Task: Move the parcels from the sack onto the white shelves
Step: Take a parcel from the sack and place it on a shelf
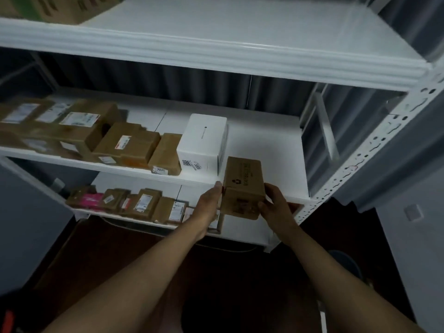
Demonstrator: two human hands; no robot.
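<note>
A parcel storeroom or small pickup depot, by the look of it. White slotted-metal shelves [264, 145] fill the wall, with rows of labelled cardboard parcels [125, 145] on the tiers left of a plain white box [204, 138]. Grey curtain [168, 75] hangs behind the shelves, dark floor [120, 248] below.

Dim, bluish light from above perhaps; motion-blurred left edge, wide-angle bending throughout.
</note>
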